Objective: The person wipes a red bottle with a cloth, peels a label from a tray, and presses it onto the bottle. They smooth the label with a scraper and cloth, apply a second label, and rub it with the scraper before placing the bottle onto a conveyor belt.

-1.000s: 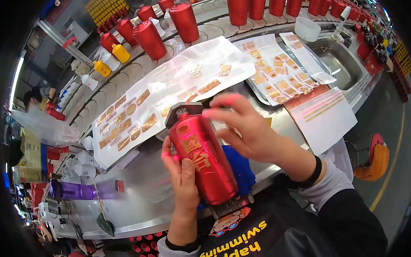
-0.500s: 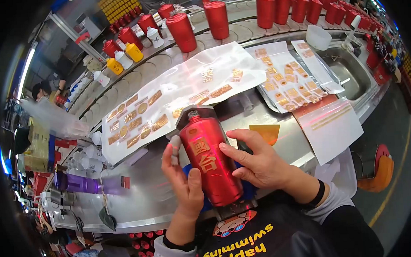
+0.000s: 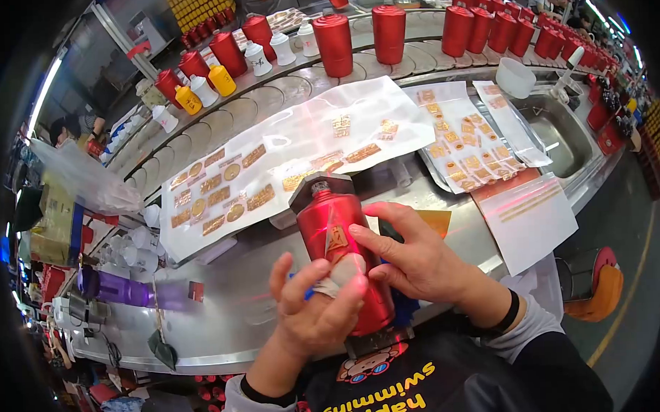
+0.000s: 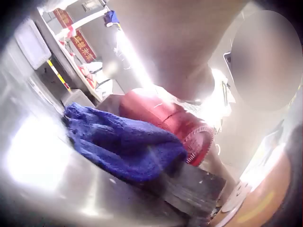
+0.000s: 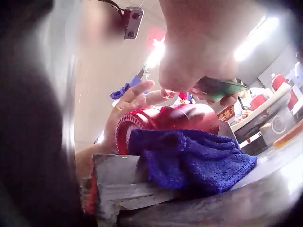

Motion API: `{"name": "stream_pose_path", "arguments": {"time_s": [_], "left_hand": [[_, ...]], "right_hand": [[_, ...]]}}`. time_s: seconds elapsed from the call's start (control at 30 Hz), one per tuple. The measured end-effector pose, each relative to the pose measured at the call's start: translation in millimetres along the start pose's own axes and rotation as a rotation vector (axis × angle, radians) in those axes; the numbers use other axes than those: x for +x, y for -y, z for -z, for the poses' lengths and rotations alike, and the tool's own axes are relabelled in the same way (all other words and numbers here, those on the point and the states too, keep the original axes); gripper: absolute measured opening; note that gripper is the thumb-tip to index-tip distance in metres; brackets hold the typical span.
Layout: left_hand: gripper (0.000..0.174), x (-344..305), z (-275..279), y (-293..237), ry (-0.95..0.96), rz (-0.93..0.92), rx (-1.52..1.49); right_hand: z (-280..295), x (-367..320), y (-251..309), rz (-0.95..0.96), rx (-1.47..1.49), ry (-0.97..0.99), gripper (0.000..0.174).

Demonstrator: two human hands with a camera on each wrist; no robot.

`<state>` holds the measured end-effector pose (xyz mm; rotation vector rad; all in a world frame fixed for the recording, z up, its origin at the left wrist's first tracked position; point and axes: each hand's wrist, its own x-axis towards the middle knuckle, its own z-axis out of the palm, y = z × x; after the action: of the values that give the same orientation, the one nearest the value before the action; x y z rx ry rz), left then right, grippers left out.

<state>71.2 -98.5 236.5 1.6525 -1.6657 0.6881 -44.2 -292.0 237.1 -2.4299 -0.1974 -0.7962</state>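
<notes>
Here, glossy red cylindrical bottle (image 3: 320, 222) on fuzzy blue cloth (image 4: 118, 142).

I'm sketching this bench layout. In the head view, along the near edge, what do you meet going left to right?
A purple container → left hand → right hand → white sheet with gold strips → orange stool. The red bottle overlaps both hands, so it is left out.

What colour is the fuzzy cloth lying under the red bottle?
Deep blue. The cloth under the bottle shows best in the right wrist view.
</notes>
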Motion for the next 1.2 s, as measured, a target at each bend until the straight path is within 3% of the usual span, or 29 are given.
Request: {"name": "stream_pose_path", "arguments": {"time_s": [0.07, 0.3, 0.33, 0.43, 0.47, 0.57, 0.7, 0.97, 1.07, 1.17, 1.2], "left_hand": [[0.035, 3.0, 1.1, -2.4, 0.075, -0.038, 0.012], [0.037, 13.0, 5.4, 20.0, 0.038, 0.288, 0.118], [0.036, 10.1, 7.9, 18.4, -0.004, 0.306, 0.117], [0.035, 5.9, 10.1, 2.7, -0.013, 0.17, 0.044], [0.034, 1.8, 6.2, -1.5, 0.055, 0.155, 0.074], [0.034, -2.3, 5.3, -3.6, 0.068, 0.116, 0.07], [0.038, 6.4, 14.4, 1.2, 0.215, 0.077, 0.028], [0.042, 28.5, -1.5, 38.2, 0.222, 0.095, -0.019], [0.041, 32.8, -4.2, 47.7, 0.205, 0.137, -0.057], [0.042, 35.5, -7.3, 47.4, 0.138, 0.205, -0.114], [0.043, 31.3, -10.9, 47.0, 0.099, 0.267, -0.13]], "right_hand": [[1.0, 1.9, -2.3, -0.006, 0.011, -0.003, 0.058], [13.0, 9.9, -11.0, -0.078, 0.076, -0.117, 0.063], [15.9, 12.9, -10.4, -0.117, 0.1, -0.141, 0.048], [43.6, 47.0, 13.0, -0.332, 0.155, 0.134, 0.032], [40.2, 57.2, 7.4, -0.165, 0.163, 0.145, 0.025], [31.4, 83.8, -11.7, -0.074, 0.132, 0.19, 0.024], [34.4, 75.6, -12.3, -0.265, 0.37, -0.028, 0.027], [29.2, 30.7, -25.3, -0.526, 0.392, -0.124, 0.029], [32.7, 30.1, -21.4, -0.483, 0.371, -0.098, 0.027], [38.2, 48.0, -8.1, -0.372, 0.406, 0.13, 0.023], [34.6, 57.0, -9.6, -0.223, 0.409, 0.193, 0.025]]}}
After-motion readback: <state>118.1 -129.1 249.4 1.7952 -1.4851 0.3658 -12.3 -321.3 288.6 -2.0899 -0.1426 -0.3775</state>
